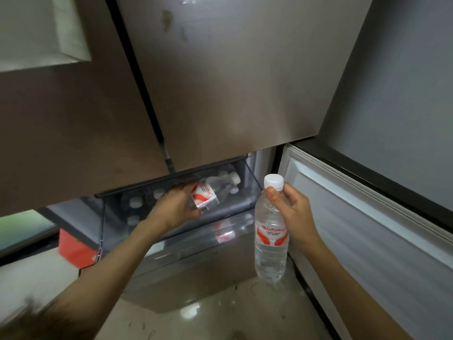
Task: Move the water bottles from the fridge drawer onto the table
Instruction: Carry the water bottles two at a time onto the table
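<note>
My right hand (pixel 293 209) grips a clear water bottle (pixel 270 231) by its neck; the bottle has a white cap and a red-and-white label, and it hangs upright in front of the fridge. My left hand (pixel 175 208) reaches into the open fridge drawer (pixel 228 212) and holds a second water bottle (pixel 213 191) tilted on its side, cap pointing to the back right. Several more bottles (pixel 136 203) stand in the drawer, showing only their white caps. The table is not in view.
Two closed steel fridge doors (pixel 220 82) hang right above the drawer. An open lower door (pixel 367 229) with a white inner lining stands to the right. A red box (pixel 76 249) sits on the floor at left. Glossy floor tiles (pixel 220 320) lie below.
</note>
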The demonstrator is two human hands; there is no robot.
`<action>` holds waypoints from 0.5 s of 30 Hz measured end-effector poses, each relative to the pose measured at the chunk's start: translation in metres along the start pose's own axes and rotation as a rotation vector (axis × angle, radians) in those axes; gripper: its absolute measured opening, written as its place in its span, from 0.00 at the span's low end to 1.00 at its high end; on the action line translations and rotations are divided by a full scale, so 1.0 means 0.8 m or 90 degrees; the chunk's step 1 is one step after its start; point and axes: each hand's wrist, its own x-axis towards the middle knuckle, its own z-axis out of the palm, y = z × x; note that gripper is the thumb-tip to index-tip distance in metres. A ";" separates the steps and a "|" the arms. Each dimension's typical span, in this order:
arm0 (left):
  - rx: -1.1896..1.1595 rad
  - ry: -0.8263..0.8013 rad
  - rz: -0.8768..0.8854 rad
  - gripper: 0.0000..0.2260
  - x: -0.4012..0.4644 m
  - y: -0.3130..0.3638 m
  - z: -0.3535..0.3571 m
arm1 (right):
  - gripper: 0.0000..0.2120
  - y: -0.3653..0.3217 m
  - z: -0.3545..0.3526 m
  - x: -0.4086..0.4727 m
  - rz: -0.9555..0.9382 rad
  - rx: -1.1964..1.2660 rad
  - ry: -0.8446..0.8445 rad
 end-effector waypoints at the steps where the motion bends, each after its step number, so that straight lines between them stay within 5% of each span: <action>1: 0.008 0.018 0.012 0.33 -0.013 0.001 -0.006 | 0.16 -0.001 0.003 -0.005 -0.007 0.001 0.004; 10: -0.027 0.108 0.106 0.34 -0.136 0.009 -0.057 | 0.14 -0.015 0.038 -0.068 -0.059 0.038 0.036; 15: -0.257 0.210 -0.025 0.24 -0.264 -0.016 -0.051 | 0.12 -0.034 0.088 -0.132 -0.112 0.050 -0.087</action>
